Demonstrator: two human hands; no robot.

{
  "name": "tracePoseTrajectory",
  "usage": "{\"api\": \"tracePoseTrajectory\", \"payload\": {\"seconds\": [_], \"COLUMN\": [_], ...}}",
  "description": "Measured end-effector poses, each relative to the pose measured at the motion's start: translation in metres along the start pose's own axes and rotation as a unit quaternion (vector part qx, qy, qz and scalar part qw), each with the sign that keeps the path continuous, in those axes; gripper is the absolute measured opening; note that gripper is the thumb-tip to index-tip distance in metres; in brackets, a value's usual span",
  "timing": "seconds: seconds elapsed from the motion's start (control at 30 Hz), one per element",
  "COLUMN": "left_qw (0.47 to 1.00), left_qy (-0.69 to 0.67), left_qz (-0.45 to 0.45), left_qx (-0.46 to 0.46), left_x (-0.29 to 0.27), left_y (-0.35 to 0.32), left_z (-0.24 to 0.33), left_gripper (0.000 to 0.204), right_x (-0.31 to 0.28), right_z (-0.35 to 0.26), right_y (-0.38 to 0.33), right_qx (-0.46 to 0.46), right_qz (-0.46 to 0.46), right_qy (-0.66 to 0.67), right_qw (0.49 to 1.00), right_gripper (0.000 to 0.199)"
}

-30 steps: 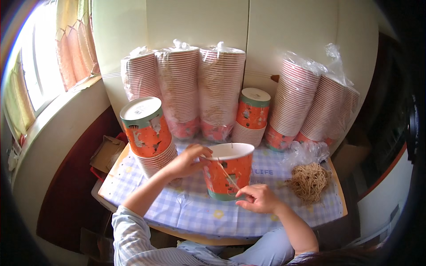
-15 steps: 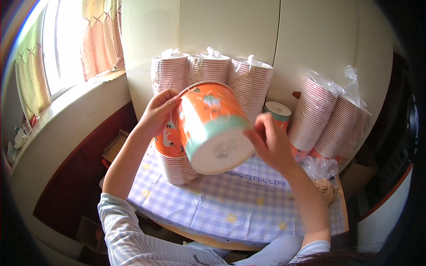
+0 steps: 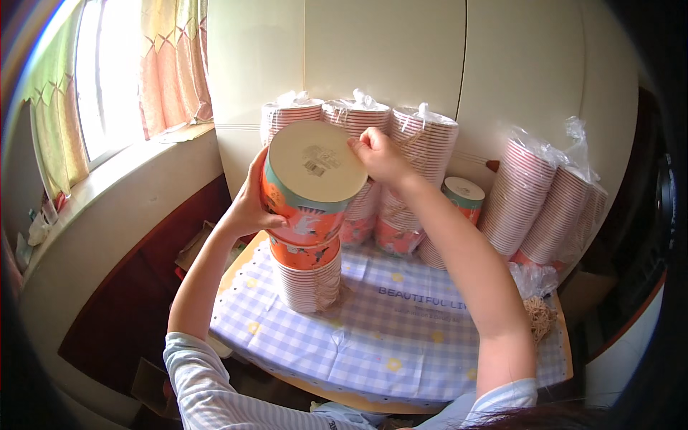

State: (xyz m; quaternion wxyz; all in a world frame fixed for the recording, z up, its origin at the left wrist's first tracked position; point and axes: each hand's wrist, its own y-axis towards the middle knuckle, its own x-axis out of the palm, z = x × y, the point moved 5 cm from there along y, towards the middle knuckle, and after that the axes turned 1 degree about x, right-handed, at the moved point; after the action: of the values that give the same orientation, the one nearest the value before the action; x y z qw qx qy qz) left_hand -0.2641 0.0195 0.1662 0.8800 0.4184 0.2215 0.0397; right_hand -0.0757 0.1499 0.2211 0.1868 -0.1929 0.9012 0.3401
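An orange paper tub [image 3: 304, 218] with a green band is held bottom up, its pale round base tilted toward me. My left hand [image 3: 252, 203] grips its left side, the thumb across the printed wall. At the base's far right edge my right hand [image 3: 380, 156] pinches the tub with curled fingers. Directly below stands an upside-down stack of nested paper tubs [image 3: 308, 287], its topmost orange wall showing. The held tub's rim is at the stack's top; whether it rests there I cannot tell.
Bagged tub stacks [image 3: 424, 154] line the back of the table, and more bagged stacks [image 3: 519, 193] lean at the right. A shorter upside-down stack [image 3: 464, 190] stands between them. Tan rubber bands [image 3: 539, 319] lie by the right edge of the checkered tablecloth [image 3: 373, 337].
The tub has moved left and over the stack, and its base has turned from facing down toward me to facing up. My right hand has moved up and left with it.
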Motion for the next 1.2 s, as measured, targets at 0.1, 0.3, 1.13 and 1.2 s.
{"api": "tracePoseTrajectory", "payload": {"seconds": [0.1,0.3,1.13,1.2], "left_qw": [0.998,0.994,0.978,0.979], "left_qy": [0.064,-0.078,-0.152,-0.15], "left_qz": [0.011,0.057,0.008,0.009], "left_qx": [0.0,-0.05,-0.141,-0.138], "left_x": [-0.003,-0.006,0.008,0.009], "left_y": [-0.006,-0.02,-0.05,-0.052], "left_z": [-0.01,-0.062,-0.11,-0.111], "left_gripper": [0.117,0.117,0.113,0.113], "right_x": [0.016,0.049,0.085,0.085], "right_z": [0.006,0.021,0.055,0.056], "right_y": [0.007,0.003,-0.062,-0.063], "right_qx": [0.021,0.024,0.017,0.013], "right_qz": [0.011,-0.05,-0.16,-0.158], "right_qy": [-0.02,0.154,0.089,0.076], "right_qw": [1.0,0.987,0.983,0.985], "right_gripper": [0.031,0.049,0.086,0.086]}}
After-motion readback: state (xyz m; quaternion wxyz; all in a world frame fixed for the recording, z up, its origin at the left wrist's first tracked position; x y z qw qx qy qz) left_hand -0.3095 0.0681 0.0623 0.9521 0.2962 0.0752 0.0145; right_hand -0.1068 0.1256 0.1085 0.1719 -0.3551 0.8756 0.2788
